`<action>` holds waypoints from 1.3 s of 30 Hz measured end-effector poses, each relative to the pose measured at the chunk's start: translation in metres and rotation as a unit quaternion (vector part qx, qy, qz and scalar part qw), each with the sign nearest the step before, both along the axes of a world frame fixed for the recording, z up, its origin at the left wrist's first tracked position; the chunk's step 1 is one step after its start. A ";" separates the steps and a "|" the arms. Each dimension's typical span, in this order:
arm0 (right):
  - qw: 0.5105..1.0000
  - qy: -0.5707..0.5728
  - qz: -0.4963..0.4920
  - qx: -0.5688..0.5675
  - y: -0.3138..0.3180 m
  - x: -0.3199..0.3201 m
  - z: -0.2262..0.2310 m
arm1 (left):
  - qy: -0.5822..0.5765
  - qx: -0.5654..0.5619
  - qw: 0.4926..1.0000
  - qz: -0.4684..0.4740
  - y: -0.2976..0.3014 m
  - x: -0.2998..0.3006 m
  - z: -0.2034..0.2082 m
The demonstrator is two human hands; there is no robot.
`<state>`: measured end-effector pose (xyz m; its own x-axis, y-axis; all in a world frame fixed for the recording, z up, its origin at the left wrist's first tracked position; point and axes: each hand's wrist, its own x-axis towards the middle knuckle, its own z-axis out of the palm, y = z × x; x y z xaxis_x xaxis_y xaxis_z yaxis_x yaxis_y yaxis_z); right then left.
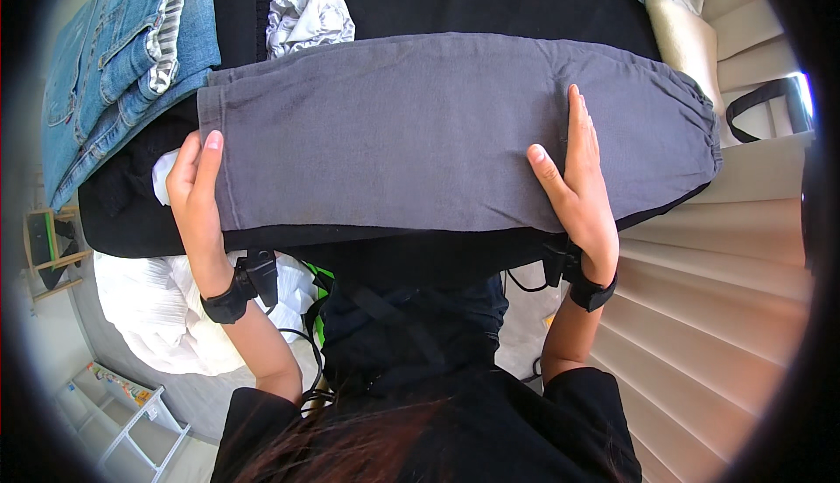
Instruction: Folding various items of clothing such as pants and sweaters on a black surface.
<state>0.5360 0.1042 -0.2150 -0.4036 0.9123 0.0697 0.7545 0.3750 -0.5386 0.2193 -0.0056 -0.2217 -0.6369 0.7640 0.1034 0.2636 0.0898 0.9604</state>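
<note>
A dark grey cloth garment [394, 133] that looks like folded trousers lies lengthwise across a black surface. Its straight stitched hem is at the left, and its gathered, elastic-like end is at the right. My left hand [197, 185] grips the hem edge, the thumb on top and the other fingers at the edge, partly hidden. Flat on the right part of the cloth rests my right hand [581, 177], fingers stretched out and thumb apart, holding nothing. Slight creases run in the cloth by the right fingers.
Folded blue jeans [131, 72] lie at the far left, beside a crumpled silvery-white cloth [306, 15]. Cream fabric [687, 45] sits at the far right. A pleated beige curtain [700, 308] hangs along the right. White cloth [166, 308] is heaped below the surface's left edge.
</note>
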 end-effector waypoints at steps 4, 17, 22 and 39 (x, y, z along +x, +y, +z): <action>1.000 0.001 -0.008 0.000 -0.003 -0.006 0.000 | -0.001 -0.003 1.000 0.003 0.000 0.001 0.000; 0.996 -0.046 -0.001 0.077 -0.007 -0.025 -0.006 | -0.005 0.001 1.000 0.011 0.000 0.002 0.000; 0.996 -0.041 0.038 0.074 -0.014 -0.045 -0.005 | 0.002 -0.006 1.000 0.019 -0.001 0.000 -0.001; 0.991 0.005 0.102 0.086 -0.032 -0.103 -0.009 | 0.002 0.003 1.000 0.010 0.000 0.001 0.000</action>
